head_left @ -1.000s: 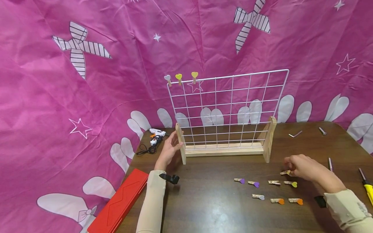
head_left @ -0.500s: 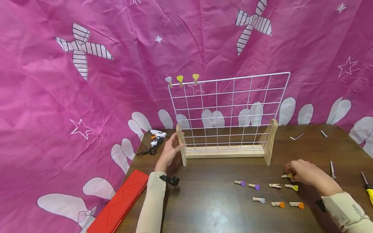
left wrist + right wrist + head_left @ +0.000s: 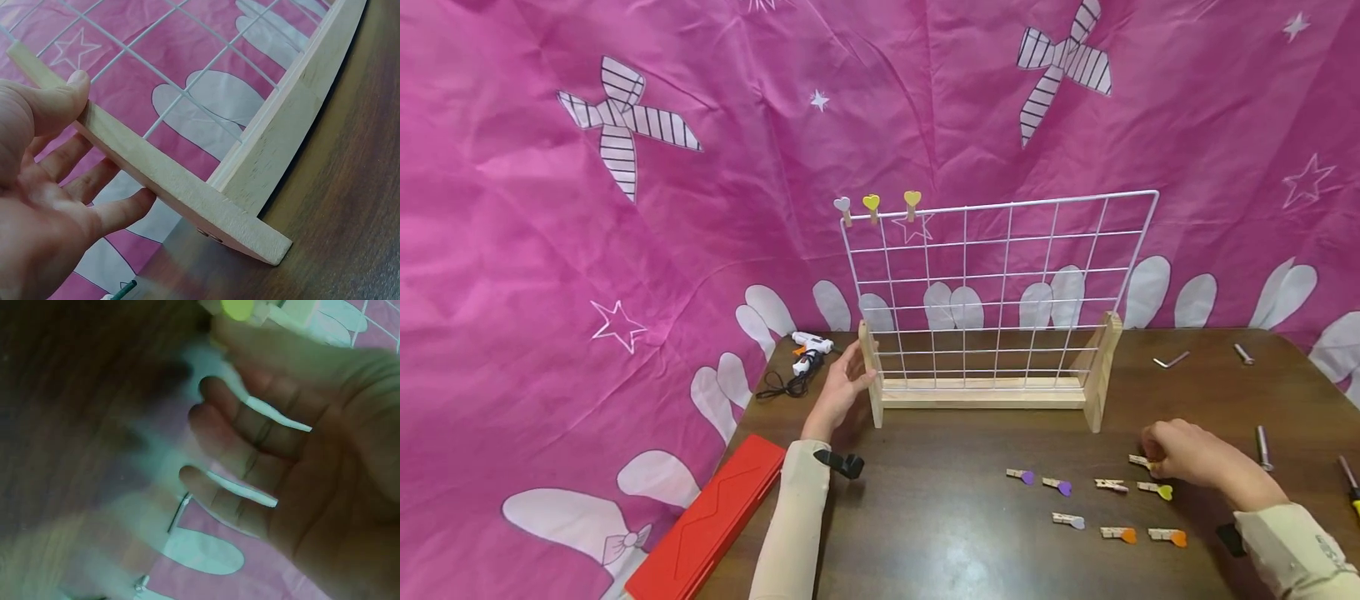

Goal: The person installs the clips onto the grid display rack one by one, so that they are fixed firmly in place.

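Observation:
My left hand (image 3: 837, 390) grips the left wooden upright (image 3: 169, 169) of a wire grid stand, thumb on the near face and fingers behind. The white grid (image 3: 966, 243) rises above its wooden base. Three heart clothespins, one white (image 3: 842, 205), one bright yellow (image 3: 871, 203) and one darker yellow (image 3: 912, 200), are clipped at the top left. My right hand (image 3: 1191, 452), low over the table, pinches a yellow-heart clothespin (image 3: 1138, 460); fingertips partly cover its heart. The right wrist view is blurred, with a yellow heart (image 3: 237, 307) at the thumb.
Nearby lie purple (image 3: 1020, 476), yellow-green (image 3: 1155, 490), white (image 3: 1068, 521) and orange (image 3: 1118, 534) heart clothespins. A red case (image 3: 711, 517) and a glue gun (image 3: 812, 342) are at left. A hex key (image 3: 1172, 360), bolts (image 3: 1264, 448) and a yellow-handled tool (image 3: 1355, 492) lie right.
The head view has shifted slightly, so everything sits a little lower and further right. My right fingers have closed further over the clothespin's heart. The left hand keeps its hold on the upright.

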Available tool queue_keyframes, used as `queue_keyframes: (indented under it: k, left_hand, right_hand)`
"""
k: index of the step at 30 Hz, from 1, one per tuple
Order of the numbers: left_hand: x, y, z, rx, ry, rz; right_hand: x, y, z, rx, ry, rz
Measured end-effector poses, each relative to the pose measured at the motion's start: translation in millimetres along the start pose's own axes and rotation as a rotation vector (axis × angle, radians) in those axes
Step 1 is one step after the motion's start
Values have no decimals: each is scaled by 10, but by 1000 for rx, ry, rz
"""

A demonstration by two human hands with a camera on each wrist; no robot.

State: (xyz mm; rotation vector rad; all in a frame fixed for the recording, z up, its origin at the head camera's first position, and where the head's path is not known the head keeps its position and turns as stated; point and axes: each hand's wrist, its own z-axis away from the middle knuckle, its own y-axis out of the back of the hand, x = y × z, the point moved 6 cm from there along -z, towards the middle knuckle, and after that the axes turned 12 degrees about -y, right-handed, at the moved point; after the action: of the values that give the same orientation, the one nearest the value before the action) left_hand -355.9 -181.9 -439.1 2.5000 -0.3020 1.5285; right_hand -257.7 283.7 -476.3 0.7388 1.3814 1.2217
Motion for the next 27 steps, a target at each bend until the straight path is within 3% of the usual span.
queue_keyframes:
  k: [2,5,9,13,17,21,27]
  left_hand:
    - [34,-19,-7,-3,7,6]
    - [-43,0,-23,-4,-5,15]
    - [-174,42,-47,3,-30,22]
    - [-193,48,-43,11,-46,7]
    - [-183,40,-39,17,-71,-1]
    - [-179,36,-40,20,-80,6]
    - [-165,35,-41,17,-32,10]
  right_hand:
    - [-12,25,0,-10,22,-33]
    - [-91,105,-2,11,67,-78]
    - [-274,290,13,138,194,-126]
    - [-474,487,48,267,310,-189]
    - [-713,706,77,312,372,-238]
    - [-1021,974,93,358,436,-199]
    - [-1544,1406,99,462,526,-98]
